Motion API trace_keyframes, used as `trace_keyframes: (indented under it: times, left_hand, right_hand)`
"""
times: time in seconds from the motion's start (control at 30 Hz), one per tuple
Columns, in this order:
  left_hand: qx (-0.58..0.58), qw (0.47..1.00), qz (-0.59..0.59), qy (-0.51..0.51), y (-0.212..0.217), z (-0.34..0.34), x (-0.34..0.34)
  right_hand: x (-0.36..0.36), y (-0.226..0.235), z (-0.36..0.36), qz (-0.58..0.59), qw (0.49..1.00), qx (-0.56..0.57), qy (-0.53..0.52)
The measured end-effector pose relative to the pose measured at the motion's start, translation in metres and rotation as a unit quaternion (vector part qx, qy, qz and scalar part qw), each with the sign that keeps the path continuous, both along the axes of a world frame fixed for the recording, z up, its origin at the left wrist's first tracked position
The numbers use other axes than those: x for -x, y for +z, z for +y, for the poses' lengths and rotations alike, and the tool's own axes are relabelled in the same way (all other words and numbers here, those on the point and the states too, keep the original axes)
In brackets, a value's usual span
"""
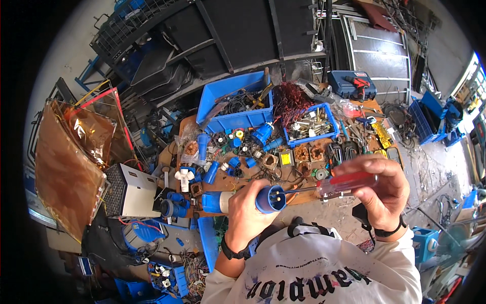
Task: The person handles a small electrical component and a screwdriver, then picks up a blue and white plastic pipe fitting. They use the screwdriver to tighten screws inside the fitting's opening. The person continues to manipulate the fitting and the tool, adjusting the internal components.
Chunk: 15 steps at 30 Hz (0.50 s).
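1. A cluttered workbench [238,183] is seen from above, filling the centre of the frame, with the person's white printed sweatshirt [314,268] at the lower edge
2. A blue industrial plug [253,199] is held just below the centre of the frame; its round face with metal pins is turned towards the right
3. The left hand [248,213] is wrapped around the plug's body, fingers closed tightly on it; a dark band is worn on that wrist
4. A screwdriver [334,185] with a clear red handle is held level, right of centre, and its metal shaft reaches left to the plug's face
5. The right hand [382,195] is closed over the handle, fingers curled across the top and thumb beneath; a dark band is worn on this wrist too
6. Just above the hands, loose blue plug parts [234,163], small square coils and other bits are scattered over the bench
7. A large blue bin [235,104] holding cables is set at the upper centre, and a smaller blue tray [311,124] of metal parts is beside it to the right
8. A bundle of reddish copper wire [291,101] is piled between the two
9. A blue tool case [352,83] with a red drill lies open at the upper right
10. A white perforated metal box [132,191] is placed at the left, next to a sheet of amber film [71,157]
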State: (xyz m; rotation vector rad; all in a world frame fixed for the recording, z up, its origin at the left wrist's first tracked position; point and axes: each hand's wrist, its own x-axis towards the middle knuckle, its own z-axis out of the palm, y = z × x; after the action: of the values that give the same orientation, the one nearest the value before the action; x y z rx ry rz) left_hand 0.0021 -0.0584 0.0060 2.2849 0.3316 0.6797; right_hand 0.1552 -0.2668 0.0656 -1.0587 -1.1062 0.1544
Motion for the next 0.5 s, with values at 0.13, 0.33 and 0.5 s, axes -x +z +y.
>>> trace_keyframes:
  times: [0.13,0.33,0.5]
  left_hand:
    - [-0.008,1.000,0.000,-0.008,0.001,-0.004,0.000]
    - [-0.033,0.999,-0.033,-0.013,0.001,-0.007,-0.003]
    - [0.007,1.000,0.002,0.000,-0.003,-0.005,-0.001]
  right_hand:
    - [-0.006,0.008,0.004,-0.142,0.980,0.043,-0.132]
    - [-0.005,0.000,-0.004,-0.110,0.982,0.051,-0.146]
    - [-0.013,0.003,-0.009,-0.136,0.987,0.062,-0.064]
